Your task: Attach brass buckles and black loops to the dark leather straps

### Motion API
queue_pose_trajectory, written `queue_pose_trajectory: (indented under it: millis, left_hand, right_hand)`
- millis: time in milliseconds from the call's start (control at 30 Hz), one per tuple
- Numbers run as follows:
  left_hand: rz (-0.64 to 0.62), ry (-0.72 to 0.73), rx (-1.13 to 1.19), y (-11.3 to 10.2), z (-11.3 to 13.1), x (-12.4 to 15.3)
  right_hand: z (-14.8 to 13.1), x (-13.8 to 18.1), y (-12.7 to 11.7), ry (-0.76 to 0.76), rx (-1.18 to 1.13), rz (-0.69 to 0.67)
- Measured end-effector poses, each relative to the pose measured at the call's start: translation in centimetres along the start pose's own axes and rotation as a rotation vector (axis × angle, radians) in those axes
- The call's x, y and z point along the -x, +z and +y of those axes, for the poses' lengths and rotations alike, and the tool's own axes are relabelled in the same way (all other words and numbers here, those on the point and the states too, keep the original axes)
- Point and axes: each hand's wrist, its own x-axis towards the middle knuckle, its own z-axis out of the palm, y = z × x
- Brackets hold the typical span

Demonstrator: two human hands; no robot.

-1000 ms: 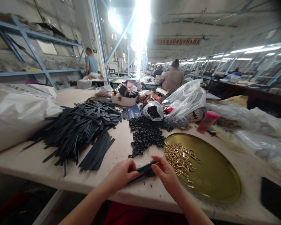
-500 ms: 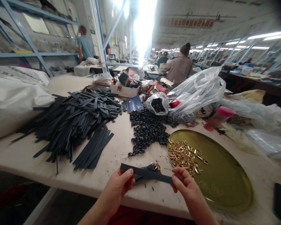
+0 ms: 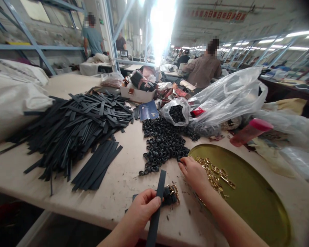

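My left hand point(image 3: 141, 214) is closed on a dark strap point(image 3: 158, 195) that points away from me over the table's front edge. Just right of it lies a small bundle of straps with gold buckles point(image 3: 171, 193). My right hand point(image 3: 194, 173) has reached forward to the near edge of the pile of black rubber rings point(image 3: 163, 145), fingers curled down at the rings; what they pinch, if anything, is hidden. Beside that hand, loose gold buckles point(image 3: 216, 173) lie in a round gold tray point(image 3: 257, 195).
A big heap of dark straps point(image 3: 74, 127) covers the left of the table point(image 3: 118, 185). Clear plastic bags point(image 3: 229, 96), a bag of rings point(image 3: 176, 111), a pink bottle point(image 3: 249, 132) and a box point(image 3: 136, 93) stand behind. A white sack point(image 3: 12, 99) is far left. People work beyond.
My right hand let go of the strap and moved forward to the black rings. The left hand turned the strap from crosswise to pointing away from me.
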Motion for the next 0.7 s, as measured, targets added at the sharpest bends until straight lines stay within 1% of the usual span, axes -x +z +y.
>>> queue_pose_trajectory:
  millis: [67,133,233,333,400,533,700]
  left_hand:
    - [0.009,-0.007,0.003,0.0,-0.1,-0.1]
    - [0.024,-0.023,0.007,0.0,-0.1,-0.2]
    - [0.028,-0.044,0.022,0.0,-0.2,-0.2]
    - [0.032,-0.059,0.055,0.1,-0.4,-0.1]
    - [0.023,-0.072,0.075,0.2,-0.7,0.0]
    - [-0.054,-0.079,0.166,0.3,-1.0,0.6]
    - [-0.091,-0.077,0.193,0.9,-1.1,1.8]
  right_hand:
    - [0.2,-1.8,1.1,0.007,0.063,0.013]
    - [0.1,-2.4,1.9,-0.005,0.104,0.015]
    - [0.0,-2.2,2.4,-0.03,0.12,0.004]
    - [-0.2,-1.3,2.3,-0.047,0.083,-0.014]
    - [-0.6,-0.4,2.1,-0.06,0.025,-0.034]
    - [-1.4,1.7,1.6,-0.066,-0.157,-0.073]
    - [-2.0,4.4,0.4,0.003,-0.447,-0.11]
